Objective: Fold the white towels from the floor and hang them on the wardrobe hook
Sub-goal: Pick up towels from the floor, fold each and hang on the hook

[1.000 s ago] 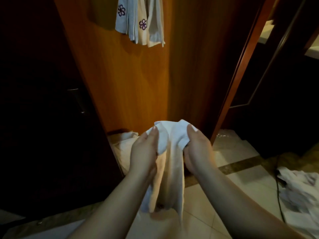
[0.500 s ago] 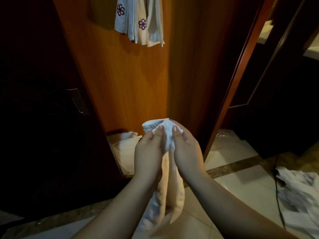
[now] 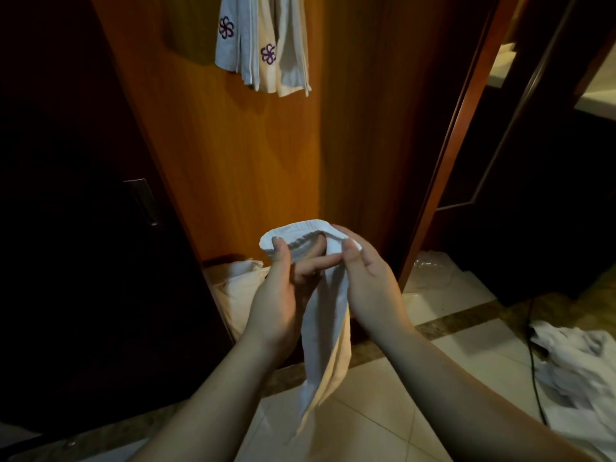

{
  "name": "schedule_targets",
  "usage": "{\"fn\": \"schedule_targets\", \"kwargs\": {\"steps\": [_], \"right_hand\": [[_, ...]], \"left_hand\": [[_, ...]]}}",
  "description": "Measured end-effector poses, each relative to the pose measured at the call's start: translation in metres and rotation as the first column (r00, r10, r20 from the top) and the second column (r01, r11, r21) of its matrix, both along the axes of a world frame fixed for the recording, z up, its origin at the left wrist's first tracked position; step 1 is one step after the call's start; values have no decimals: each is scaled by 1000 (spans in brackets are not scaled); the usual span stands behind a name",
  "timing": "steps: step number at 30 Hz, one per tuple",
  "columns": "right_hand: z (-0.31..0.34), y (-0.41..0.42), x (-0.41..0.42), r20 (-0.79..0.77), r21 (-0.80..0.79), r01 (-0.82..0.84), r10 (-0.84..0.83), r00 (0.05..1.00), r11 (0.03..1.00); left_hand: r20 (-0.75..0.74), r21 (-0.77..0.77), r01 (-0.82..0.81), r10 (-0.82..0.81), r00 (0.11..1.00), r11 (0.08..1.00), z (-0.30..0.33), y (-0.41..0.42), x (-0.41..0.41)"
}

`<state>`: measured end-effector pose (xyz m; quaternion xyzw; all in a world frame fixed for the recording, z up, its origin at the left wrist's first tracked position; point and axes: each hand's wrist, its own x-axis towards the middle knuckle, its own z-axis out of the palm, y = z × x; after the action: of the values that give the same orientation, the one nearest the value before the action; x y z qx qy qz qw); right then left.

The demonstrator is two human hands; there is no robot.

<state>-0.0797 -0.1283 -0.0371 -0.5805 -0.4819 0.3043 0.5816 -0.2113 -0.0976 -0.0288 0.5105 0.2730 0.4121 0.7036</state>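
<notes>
Two hands hold one white towel at chest height, in front of the wardrobe panel. L hand: thumb pressed on the towel's top hem, fingers curled behind the cloth, grip pinching the left part of the folded edge. R hand: thumb over the hem's right corner, fingers wrapped behind, grip likewise pinching the towel. Top hem arches between the two grips; rest of the cloth hangs as a narrow strip down betw. the forearms, lower end above the tiled floor. Behind the hands, at the panel's foot, a pale cloth heap lies on the floor. Upper centre: hung towels, two w/ purple flower marks, against the panel; the hook itself is out of view. Far right: crumpled white towels on the floor, beside a dark cable.
</notes>
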Motion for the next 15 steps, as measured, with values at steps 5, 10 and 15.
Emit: {"fn": "schedule_targets", "kwargs": {"steps": [5,10,15], "right_hand": [[9,9,26,94,14,64,-65,993,998],[25,11,48,155,31,-25,20,988,999],[37,10,75,316,-74,-79,99,944,994]], "left_hand": [[-157,546,-305,453,877,780,-8,20,-15],[-620,706,149,503,602,692,-16,60,-43],[-758,647,534,541,366,545,-2,78,-67]]}}
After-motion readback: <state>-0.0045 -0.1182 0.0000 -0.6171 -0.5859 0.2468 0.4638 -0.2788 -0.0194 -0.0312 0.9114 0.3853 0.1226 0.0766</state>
